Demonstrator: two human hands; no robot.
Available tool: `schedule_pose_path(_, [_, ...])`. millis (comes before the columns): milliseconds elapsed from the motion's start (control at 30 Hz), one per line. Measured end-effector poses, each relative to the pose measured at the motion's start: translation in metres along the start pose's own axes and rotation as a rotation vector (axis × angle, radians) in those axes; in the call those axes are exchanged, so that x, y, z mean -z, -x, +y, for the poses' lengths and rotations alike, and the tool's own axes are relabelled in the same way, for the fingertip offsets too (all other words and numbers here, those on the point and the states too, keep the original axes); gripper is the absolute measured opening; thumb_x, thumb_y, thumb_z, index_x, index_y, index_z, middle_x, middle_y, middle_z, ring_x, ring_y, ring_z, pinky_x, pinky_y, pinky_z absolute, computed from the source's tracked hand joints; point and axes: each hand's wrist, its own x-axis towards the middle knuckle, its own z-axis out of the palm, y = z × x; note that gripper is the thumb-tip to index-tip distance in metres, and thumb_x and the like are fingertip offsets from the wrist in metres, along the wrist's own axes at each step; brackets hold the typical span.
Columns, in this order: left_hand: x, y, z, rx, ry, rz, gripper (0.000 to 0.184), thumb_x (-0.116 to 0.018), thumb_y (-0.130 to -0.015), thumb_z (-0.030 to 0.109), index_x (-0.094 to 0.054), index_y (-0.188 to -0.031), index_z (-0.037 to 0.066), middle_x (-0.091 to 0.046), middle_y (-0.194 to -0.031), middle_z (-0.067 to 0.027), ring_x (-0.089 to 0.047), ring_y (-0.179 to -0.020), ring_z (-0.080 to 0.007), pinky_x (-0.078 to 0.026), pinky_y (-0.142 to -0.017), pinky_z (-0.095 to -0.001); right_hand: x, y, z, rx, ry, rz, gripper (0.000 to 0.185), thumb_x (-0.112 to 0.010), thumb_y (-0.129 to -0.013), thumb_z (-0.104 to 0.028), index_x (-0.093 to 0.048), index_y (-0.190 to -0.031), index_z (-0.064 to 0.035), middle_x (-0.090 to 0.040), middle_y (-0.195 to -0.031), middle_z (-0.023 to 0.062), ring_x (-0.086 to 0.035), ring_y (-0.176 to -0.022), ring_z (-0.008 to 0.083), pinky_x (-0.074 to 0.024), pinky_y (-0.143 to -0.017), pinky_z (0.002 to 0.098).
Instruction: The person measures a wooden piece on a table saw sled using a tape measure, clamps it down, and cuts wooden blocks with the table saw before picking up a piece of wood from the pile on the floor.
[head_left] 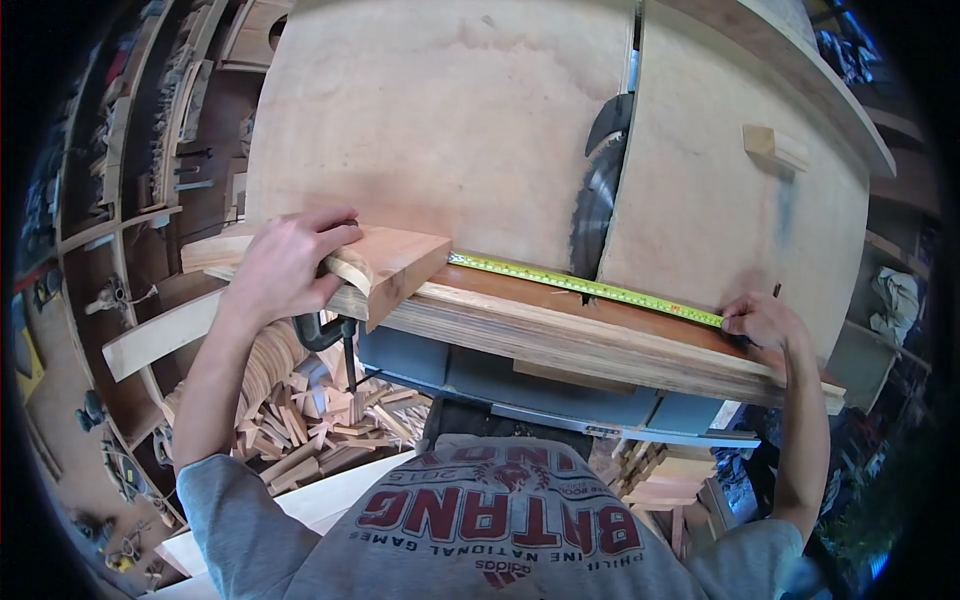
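My left hand (290, 265) is closed over a wooden block (408, 256) at the near left edge of the saw table, thumb on the front side and fingers on top. From that block's right end a yellow tape measure (590, 289) stretches along the wooden fence (660, 322), passing in front of the circular saw blade (597, 195). My right hand (768, 322) pinches the tape's right end. A thin dark stick, perhaps a pencil (777, 290), pokes up from that hand. Whatever else lies in the palm is hidden.
The blade stands up through a slot in the plywood table top (430, 120). A small wood block (775, 150) sits at the right. A black clamp (330, 335) hangs below the left block. Wood offcuts (320, 430) are piled underneath, and shelves (120, 180) line the left.
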Motion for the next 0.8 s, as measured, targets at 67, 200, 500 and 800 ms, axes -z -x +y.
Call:
schedule_pose_path(67, [0.002,-0.001,0.005,-0.008,0.005,-0.008,0.056,-0.070,-0.063,0.007,-0.076,-0.119,0.003,-0.071,-0.135,-0.0157,-0.071,-0.117,-0.0359,-0.057,-0.101,-0.0461,0.000,0.003,0.001,0.016,0.010,0.022,0.021,-0.072,-0.090,-0.019,-0.081,-0.102,-0.0039,-0.079,-0.094,0.0148,-0.073,-0.087,0.0273,-0.0561,-0.084,0.0391])
schedule_pose_path(200, [0.001,-0.002,0.006,0.001,-0.003,-0.008,0.056,-0.070,-0.064,0.008,-0.076,-0.119,0.003,-0.071,-0.135,-0.0160,-0.071,-0.116,-0.0363,-0.057,-0.101,-0.0458,-0.006,-0.001,0.018,0.053,-0.079,0.079,0.020,-0.074,-0.089,-0.020,-0.081,-0.101,-0.0052,-0.078,-0.093,0.0148,-0.072,-0.087,0.0282,-0.0556,-0.082,0.0400])
schedule_pose_path(500, [0.004,-0.003,0.017,0.018,0.021,-0.022,0.052,-0.069,-0.067,0.007,-0.075,-0.119,0.002,-0.071,-0.133,-0.0164,-0.071,-0.115,-0.0366,-0.057,-0.100,-0.0455,-0.008,0.002,0.024,-0.051,0.007,0.133,0.022,-0.076,-0.088,-0.020,-0.080,-0.105,-0.0066,-0.077,-0.099,0.0157,-0.073,-0.093,0.0301,-0.0564,-0.086,0.0405])
schedule_pose_path(800, [0.005,0.001,0.010,0.008,-0.009,0.010,0.053,-0.069,-0.067,0.006,-0.075,-0.120,0.004,-0.072,-0.134,-0.0139,-0.071,-0.115,-0.0355,-0.057,-0.099,-0.0455,-0.012,-0.011,0.029,0.096,-0.103,0.059,0.015,-0.071,-0.092,-0.014,-0.075,-0.090,-0.0005,-0.069,-0.076,0.0115,-0.061,-0.073,0.0198,-0.0501,-0.072,0.0380])
